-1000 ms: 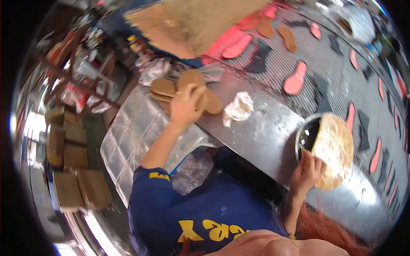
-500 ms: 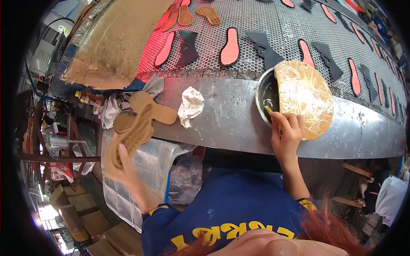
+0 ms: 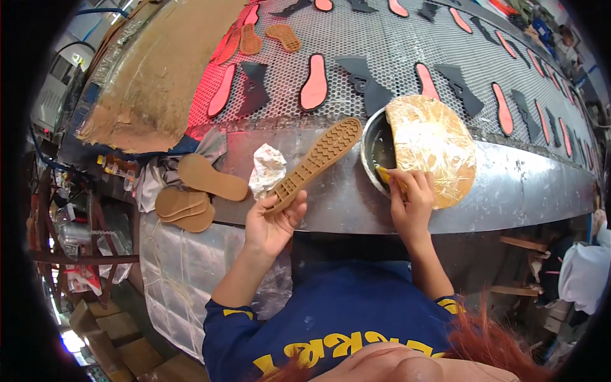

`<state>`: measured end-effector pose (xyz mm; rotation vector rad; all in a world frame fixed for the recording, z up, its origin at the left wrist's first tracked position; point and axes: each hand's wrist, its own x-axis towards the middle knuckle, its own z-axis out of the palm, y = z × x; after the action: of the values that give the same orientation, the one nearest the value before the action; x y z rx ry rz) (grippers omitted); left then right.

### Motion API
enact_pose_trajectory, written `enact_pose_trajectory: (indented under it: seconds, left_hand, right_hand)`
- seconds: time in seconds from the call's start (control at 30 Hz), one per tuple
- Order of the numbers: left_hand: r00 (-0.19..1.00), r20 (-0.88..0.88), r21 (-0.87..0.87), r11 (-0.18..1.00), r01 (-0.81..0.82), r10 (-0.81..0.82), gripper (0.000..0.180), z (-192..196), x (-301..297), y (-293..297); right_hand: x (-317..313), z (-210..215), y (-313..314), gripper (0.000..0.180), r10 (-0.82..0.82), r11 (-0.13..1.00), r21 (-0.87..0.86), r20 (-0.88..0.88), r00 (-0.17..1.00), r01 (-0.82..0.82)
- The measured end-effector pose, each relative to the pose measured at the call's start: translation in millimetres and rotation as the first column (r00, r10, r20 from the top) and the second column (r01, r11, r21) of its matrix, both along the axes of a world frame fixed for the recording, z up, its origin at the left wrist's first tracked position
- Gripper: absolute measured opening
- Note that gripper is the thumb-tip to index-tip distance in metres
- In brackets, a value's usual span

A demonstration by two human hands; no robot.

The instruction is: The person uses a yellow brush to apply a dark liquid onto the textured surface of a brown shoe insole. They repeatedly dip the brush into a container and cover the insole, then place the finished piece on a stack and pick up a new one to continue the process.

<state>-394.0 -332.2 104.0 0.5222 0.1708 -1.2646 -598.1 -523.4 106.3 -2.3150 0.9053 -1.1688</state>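
My left hand grips one end of a tan shoe sole, whose ribbed, treaded side faces up. The sole slants up and right over the metal ledge, its far end close to the bowl. In my right hand, pinched between the fingers, is a small yellow-handled tool, its lower end at the dark bowl; whether it is a brush I cannot tell. A round, plastic-wrapped board covers the bowl's right part. Several more tan soles lie overlapping at the left.
A crumpled white cloth lies on the metal ledge. Beyond it, a mesh conveyor carries pink-faced insoles and dark upper pieces. A worn cardboard sheet stands at the far left, with cartons below.
My left hand has brought the sole right, from the pile toward the bowl. My right hand stays by the bowl with the yellow-handled tool. The view has shifted slightly, and the conveyor's pieces appear further left.
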Motion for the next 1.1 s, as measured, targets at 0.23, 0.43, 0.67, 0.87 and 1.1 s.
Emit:
enact_pose_trajectory:
  seconds: [0.23, 0.43, 0.67, 0.87, 1.1]
  left_hand:
    - [0.949, -0.012, -0.230, 0.925, 0.304, -0.315, 0.065, -38, -26, -2]
    - [0.876, 0.309, -0.132, 0.895, 0.426, -0.371, 0.081, -8, -35, -9]
    - [0.800, 0.393, -0.218, 0.799, 0.560, -0.454, 0.090, -15, -35, -3]
    - [0.805, 0.315, -0.263, 0.768, 0.583, -0.503, 0.100, -21, -33, -3]
    - [0.738, 0.361, -0.240, 0.708, 0.664, -0.570, 0.102, -19, -34, 1]
  right_hand:
    - [-1, 0, 1, 0.016, 0.037, 0.998, -0.044, -0.012, 0.999, -0.038]
    - [-12, -1, 2, 0.009, -0.062, 0.830, 0.528, 0.407, 0.911, -0.179]
    - [-21, -6, -17, 0.016, -0.200, 0.748, 0.528, 0.757, 0.622, -0.403]
    - [-18, -7, -22, 0.019, -0.279, 0.637, 0.526, 0.839, 0.468, -0.564]
    - [10, 17, 7, 0.031, 0.140, 0.989, -0.033, 0.522, 0.841, -0.144]
